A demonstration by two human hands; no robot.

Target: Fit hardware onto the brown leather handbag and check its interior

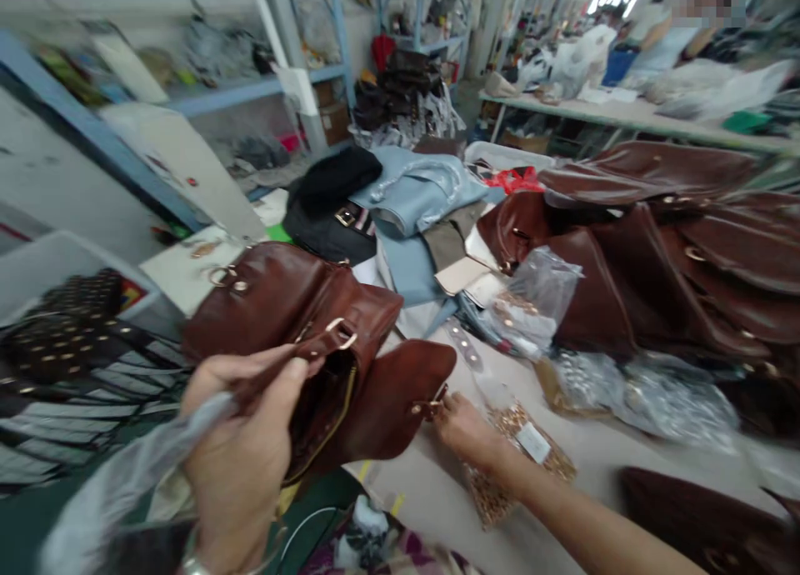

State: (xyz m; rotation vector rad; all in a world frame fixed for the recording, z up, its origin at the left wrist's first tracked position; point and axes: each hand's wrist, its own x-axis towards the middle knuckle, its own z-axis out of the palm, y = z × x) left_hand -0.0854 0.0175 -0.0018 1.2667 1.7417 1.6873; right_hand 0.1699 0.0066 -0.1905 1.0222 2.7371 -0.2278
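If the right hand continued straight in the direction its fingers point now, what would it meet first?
The right hand points up-left, fingertips already at the metal clasp on the front flap of the brown leather bag. It would likely press into that flap first; depth is hard to judge.

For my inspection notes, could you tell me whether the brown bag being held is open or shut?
Open: the brown bag's flap hangs down and its dark, zip-edged mouth gapes.

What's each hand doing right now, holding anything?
Left hand: closed on the brown bag's strap.
Right hand: pinching the bag flap's metal fitting.
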